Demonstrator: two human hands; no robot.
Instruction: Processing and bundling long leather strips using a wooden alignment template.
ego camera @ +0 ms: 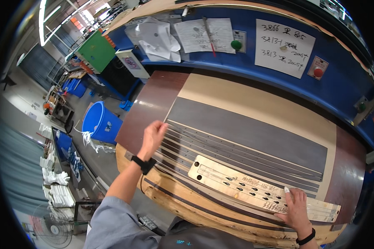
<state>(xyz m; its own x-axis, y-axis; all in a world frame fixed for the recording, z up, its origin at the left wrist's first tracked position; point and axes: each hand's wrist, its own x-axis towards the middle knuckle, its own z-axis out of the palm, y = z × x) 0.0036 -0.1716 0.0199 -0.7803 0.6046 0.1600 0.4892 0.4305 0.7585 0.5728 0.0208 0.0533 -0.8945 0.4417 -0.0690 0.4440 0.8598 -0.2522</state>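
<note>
A dark grey sheet (249,133), cut along its near side into long narrow strips with small holes, lies on a tan board (255,102). My left hand (154,135) pinches something at the left ends of the strips, near the sheet's left edge; a thin dark strand trails from there to the right. My right hand (296,208) rests on the right part of a long pale perforated plate (237,186), fingers spread, one fingertip wrapped in white. The plate lies across the nearer strips. Closer to me, a loose dark strip (205,211) curves along the wooden table edge (162,199).
Behind the work surface stands a blue machine panel (246,65) with papers, a green button (236,45) and a red button (318,72). A blue bucket (101,121) stands on the floor at the left. A fan (54,229) is at the lower left.
</note>
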